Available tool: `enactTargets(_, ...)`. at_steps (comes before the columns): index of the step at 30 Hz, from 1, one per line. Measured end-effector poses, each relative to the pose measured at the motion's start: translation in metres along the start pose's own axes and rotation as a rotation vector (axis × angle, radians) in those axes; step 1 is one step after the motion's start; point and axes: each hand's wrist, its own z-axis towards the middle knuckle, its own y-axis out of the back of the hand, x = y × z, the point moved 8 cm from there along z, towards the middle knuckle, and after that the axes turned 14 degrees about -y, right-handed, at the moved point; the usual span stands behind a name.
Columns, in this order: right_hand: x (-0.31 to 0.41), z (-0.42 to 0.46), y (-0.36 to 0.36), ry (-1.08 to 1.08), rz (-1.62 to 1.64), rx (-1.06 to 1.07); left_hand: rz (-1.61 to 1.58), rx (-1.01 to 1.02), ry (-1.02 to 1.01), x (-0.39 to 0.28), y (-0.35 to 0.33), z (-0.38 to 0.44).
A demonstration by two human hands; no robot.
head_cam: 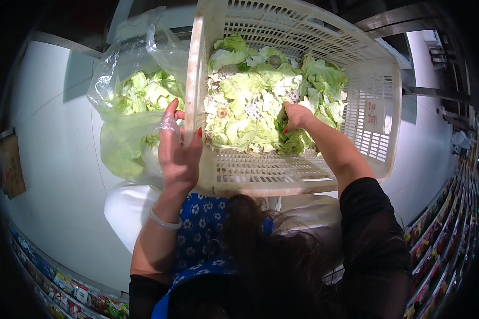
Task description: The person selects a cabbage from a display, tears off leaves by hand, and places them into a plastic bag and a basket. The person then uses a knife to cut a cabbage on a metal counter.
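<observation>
A cream-coloured slatted plastic crate (370, 89) stands before me, tilted so I look into it. Loose pale-green leaves (239, 93), of cabbage or lettuce, cover much of its bottom. My right hand (299, 116) reaches in among them, thumb and forefinger around a darker green leaf (282, 121); whether they grip it is unclear. To the left, a clear plastic bag (119, 85) holds more such leaves (151, 91). Its film is stretched over the fingers of my left hand (179, 153), which holds the bag's edge beside the crate's left rim (193, 71).
Pale floor (56, 131) runs along both sides. A brown cardboard piece (11, 167) lies at far left. Metal bars (439, 92) cross behind the crate. Shelves of packaged goods (82, 293) line the lower left, with more shelves (443, 239) at right. Dark hair (259, 235) hangs over my lap.
</observation>
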Motion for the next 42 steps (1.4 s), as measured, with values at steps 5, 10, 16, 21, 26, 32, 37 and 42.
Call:
enactTargets(5,0.004,-0.006,-0.012,-0.072,-0.172,-0.006,0.111,0.044,0.001,0.001,0.002,0.001)
enactTargets(10,-0.007,0.014,-0.023,0.083,-0.048,-0.139,0.101,0.051,0.019,0.005,0.002,0.001)
enactTargets(16,-0.025,0.021,-0.015,0.162,0.818,0.349,0.081,0.037,0.026,0.01,0.002,-0.002)
enactTargets(21,-0.029,-0.004,0.008,0.116,0.94,0.439,0.087,0.061,0.009,0.008,0.001,0.001)
enactTargets(26,-0.043,-0.013,0.027,0.067,1.015,0.444,0.129,0.082,0.018,0.0,0.0,0.003)
enactTargets(32,-0.074,-0.033,0.064,-0.046,1.117,0.258,0.134,0.098,0.038,0.002,-0.002,0.002)
enactTargets(37,-0.08,-0.076,0.136,0.103,0.926,0.124,0.037,0.041,0.15,0.009,0.0,0.0)
enactTargets(42,-0.097,-0.086,0.17,0.25,1.255,-0.021,0.041,-0.001,0.129,0.011,0.005,-0.005)
